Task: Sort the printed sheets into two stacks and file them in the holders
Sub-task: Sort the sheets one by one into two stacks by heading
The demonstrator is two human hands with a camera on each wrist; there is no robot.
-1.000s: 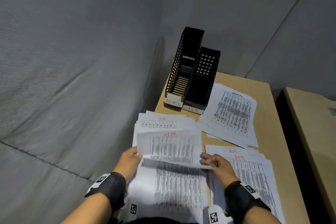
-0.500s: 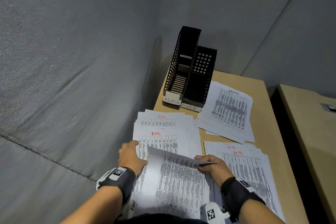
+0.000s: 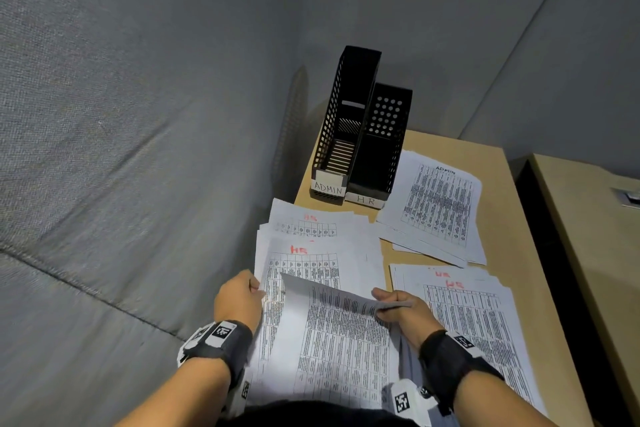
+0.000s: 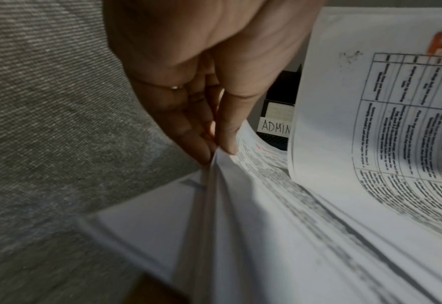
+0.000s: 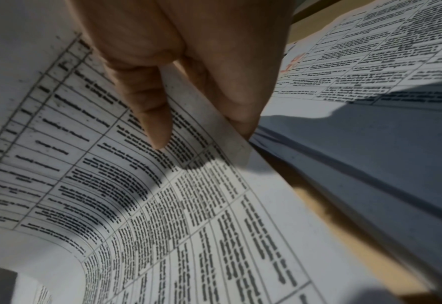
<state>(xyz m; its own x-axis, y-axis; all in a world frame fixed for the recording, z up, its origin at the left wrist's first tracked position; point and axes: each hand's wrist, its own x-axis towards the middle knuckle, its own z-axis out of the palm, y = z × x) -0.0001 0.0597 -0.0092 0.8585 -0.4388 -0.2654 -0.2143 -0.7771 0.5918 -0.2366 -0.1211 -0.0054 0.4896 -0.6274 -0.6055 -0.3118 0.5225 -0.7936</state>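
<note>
Your right hand [image 3: 398, 309] pinches the right edge of the top sheet [image 3: 341, 340], thumb above and fingers beneath, lifting it so that it bows up off the near stack [image 3: 304, 263]. Your left hand [image 3: 239, 302] pinches the left edge of that stack between thumb and fingertips [image 4: 204, 150]. A second stack marked HR [image 3: 474, 315] lies to the right on the counter [image 3: 512, 218], with ADMIN sheets [image 3: 438, 204] beyond. Two black holders [image 3: 363, 135], labelled ADMIN and HR, stand at the far corner.
</note>
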